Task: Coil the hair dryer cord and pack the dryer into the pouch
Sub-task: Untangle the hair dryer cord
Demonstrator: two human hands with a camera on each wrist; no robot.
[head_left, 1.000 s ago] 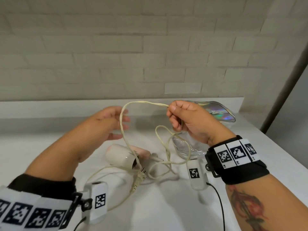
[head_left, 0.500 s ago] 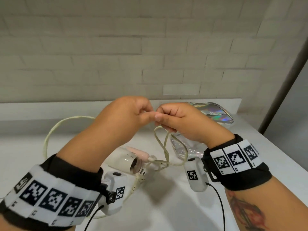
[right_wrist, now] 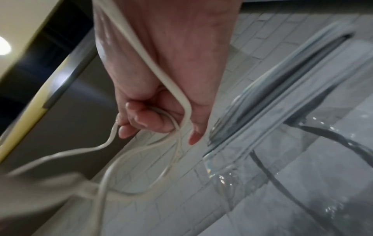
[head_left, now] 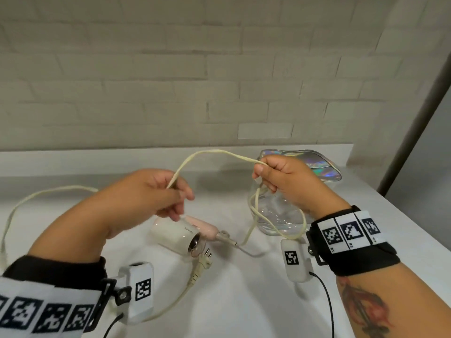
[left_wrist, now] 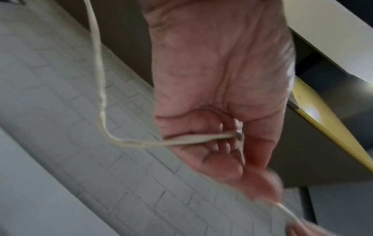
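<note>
A person's right hand (head_left: 285, 181) grips gathered loops of the cream cord (head_left: 214, 152) above the table (head_left: 244, 301), fingers (right_wrist: 145, 118) curled round the bundle, apparently to keep finished turns together while the left hand (head_left: 151, 191) pinches the next length and feeds it across. The hair dryer (head_left: 180, 236) lies on its side between the arms, its plug (head_left: 203, 261) just beside it; the clear, iridescent pouch (head_left: 317, 167) waits behind the right hand. Only the right wrist view shows several strands passing through the fist; the left wrist view shows a single strand crossing that palm.
</note>
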